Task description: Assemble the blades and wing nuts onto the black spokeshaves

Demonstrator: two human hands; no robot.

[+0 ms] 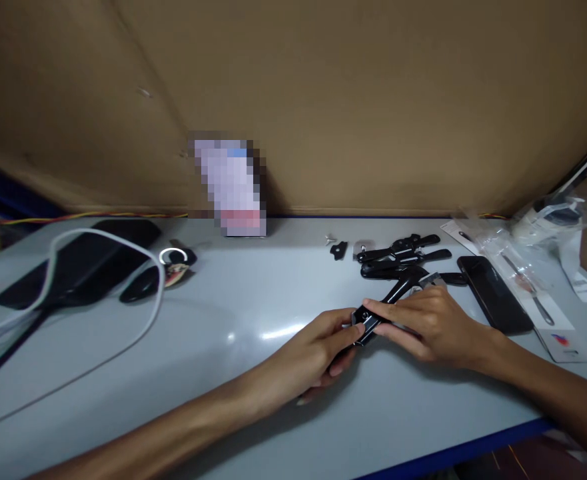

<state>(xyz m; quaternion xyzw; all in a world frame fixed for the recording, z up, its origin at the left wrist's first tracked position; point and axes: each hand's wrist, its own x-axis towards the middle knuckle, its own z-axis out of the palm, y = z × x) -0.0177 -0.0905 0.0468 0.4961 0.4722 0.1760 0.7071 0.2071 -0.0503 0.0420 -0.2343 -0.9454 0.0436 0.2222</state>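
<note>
Both hands meet over the table's right half, around a glossy black handled tool (372, 319) with a wide flat head and a small round hole or screw in it. My left hand (318, 353) grips the head, thumb on top and fingers curled beneath. My right hand (428, 323) pinches the tool close to the head; its handle slants up and away to the right. The tool's exact kind is unclear. Just beyond lie several black handled tools (398, 257) in a pile. Left of them are a small black plate (338, 251), a silver wing screw (330, 239) and a small clear packet (364, 249).
A dark phone (496, 295) lies at right beside clear packaging on a white card (558, 337), with a tape roll (548, 220) behind. A blurred-out upright screen (233, 187) leans on the cardboard wall (348, 100). At left are a white cable (156, 307) and a black flat object (78, 267).
</note>
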